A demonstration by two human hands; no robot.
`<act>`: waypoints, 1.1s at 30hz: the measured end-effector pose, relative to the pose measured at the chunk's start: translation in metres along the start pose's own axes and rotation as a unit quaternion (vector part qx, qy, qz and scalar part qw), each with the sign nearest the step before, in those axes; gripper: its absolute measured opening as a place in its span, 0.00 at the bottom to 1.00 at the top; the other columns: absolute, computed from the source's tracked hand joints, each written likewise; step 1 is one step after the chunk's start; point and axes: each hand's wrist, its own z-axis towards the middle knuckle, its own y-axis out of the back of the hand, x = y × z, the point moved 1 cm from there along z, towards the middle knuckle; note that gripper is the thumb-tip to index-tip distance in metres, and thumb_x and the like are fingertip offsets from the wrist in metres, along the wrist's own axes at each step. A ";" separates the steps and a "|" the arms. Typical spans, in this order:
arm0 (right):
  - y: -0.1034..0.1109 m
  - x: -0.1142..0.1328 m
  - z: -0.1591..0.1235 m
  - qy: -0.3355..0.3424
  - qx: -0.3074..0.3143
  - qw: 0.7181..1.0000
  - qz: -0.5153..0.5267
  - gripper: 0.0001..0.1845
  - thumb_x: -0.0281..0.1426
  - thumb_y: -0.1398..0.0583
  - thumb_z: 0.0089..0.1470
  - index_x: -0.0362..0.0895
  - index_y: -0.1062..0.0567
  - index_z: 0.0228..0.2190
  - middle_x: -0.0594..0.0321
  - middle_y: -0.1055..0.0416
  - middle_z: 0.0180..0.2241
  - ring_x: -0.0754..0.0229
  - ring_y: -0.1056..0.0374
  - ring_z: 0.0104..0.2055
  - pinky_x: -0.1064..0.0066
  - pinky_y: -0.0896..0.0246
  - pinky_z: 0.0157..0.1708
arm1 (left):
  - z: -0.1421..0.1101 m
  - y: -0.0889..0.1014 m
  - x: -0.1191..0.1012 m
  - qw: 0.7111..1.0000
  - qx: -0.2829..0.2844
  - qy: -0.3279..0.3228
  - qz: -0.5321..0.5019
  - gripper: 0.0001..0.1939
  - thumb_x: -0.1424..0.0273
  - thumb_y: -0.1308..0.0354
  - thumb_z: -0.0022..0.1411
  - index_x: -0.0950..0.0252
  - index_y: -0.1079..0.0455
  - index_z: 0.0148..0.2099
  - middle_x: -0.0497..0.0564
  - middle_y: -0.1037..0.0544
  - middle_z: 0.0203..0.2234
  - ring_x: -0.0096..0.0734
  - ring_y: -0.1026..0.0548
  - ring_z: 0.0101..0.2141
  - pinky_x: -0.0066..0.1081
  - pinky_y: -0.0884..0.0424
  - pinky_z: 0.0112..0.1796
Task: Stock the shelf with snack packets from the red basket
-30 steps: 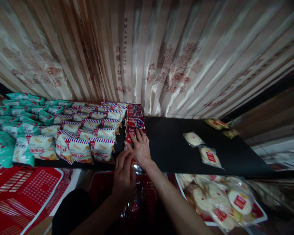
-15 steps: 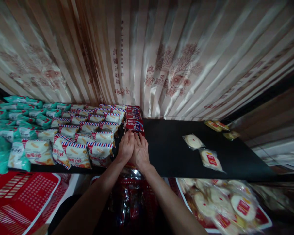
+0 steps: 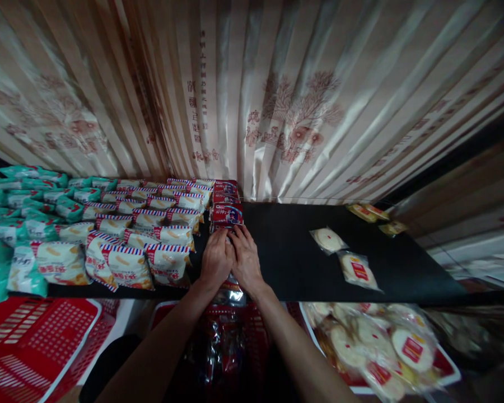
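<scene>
On the black shelf (image 3: 283, 246), red snack packets (image 3: 227, 214) with white lettering stand in a column. Both my hands are at the near end of that column. My left hand (image 3: 217, 258) grips the left side of a red packet, its fingers bent over the top. From the right, my right hand (image 3: 246, 256) presses on the same packet with its fingers reaching forward over it. The hands hide most of this packet; a shiny silver end (image 3: 230, 296) shows below my wrists at the shelf's front edge.
White snack bags with striped tops (image 3: 128, 265) and teal bags (image 3: 27, 268) fill the shelf's left side. Two round wrapped crackers (image 3: 328, 239) and small yellow packets (image 3: 363, 213) lie right. Below are red baskets (image 3: 37, 336), one holding wrapped crackers (image 3: 372, 341). A curtain (image 3: 222, 101) hangs behind.
My hands have moved slightly apart, from lying close together over the packet to gripping its two sides. The camera view has shifted a little; the other goods have stayed put.
</scene>
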 end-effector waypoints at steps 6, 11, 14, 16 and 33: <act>-0.010 -0.010 -0.005 -0.051 -0.015 0.998 0.038 0.25 0.36 0.53 0.60 0.40 0.35 0.55 0.53 0.54 0.64 0.52 0.61 0.66 0.53 0.55 0.61 | -0.006 -0.006 0.002 0.998 0.004 -0.049 0.050 0.20 0.74 0.59 0.63 0.73 0.34 0.53 0.62 0.29 0.51 0.38 0.35 0.55 0.44 0.37 0.56; -0.008 -0.016 -0.006 -0.097 0.002 0.990 0.107 0.24 0.39 0.55 0.61 0.44 0.33 0.53 0.57 0.53 0.64 0.55 0.57 0.65 0.56 0.54 0.61 | -0.008 -0.007 0.000 0.992 0.015 -0.076 0.100 0.20 0.74 0.59 0.64 0.77 0.35 0.53 0.66 0.30 0.52 0.41 0.37 0.57 0.44 0.39 0.57; -0.004 -0.018 -0.006 -0.104 -0.004 0.985 0.134 0.24 0.40 0.54 0.61 0.45 0.33 0.54 0.58 0.53 0.64 0.56 0.57 0.65 0.57 0.55 0.62 | -0.010 -0.004 -0.005 0.987 0.005 -0.086 0.135 0.20 0.72 0.58 0.65 0.78 0.35 0.53 0.68 0.31 0.52 0.44 0.38 0.58 0.46 0.38 0.56; -0.003 -0.019 -0.006 -0.106 -0.012 0.984 0.141 0.25 0.40 0.53 0.60 0.45 0.34 0.54 0.58 0.54 0.65 0.56 0.57 0.65 0.57 0.55 0.62 | -0.010 -0.002 -0.009 0.985 0.000 -0.089 0.150 0.19 0.72 0.58 0.64 0.76 0.34 0.52 0.67 0.32 0.53 0.45 0.38 0.58 0.47 0.37 0.55; 0.005 -0.011 -0.049 -0.210 -0.092 0.955 0.191 0.29 0.44 0.53 0.58 0.38 0.34 0.53 0.48 0.44 0.60 0.53 0.48 0.62 0.55 0.53 0.60 | -0.044 0.011 -0.034 0.986 0.014 -0.118 0.114 0.19 0.74 0.57 0.64 0.74 0.34 0.53 0.64 0.31 0.54 0.43 0.38 0.58 0.44 0.37 0.55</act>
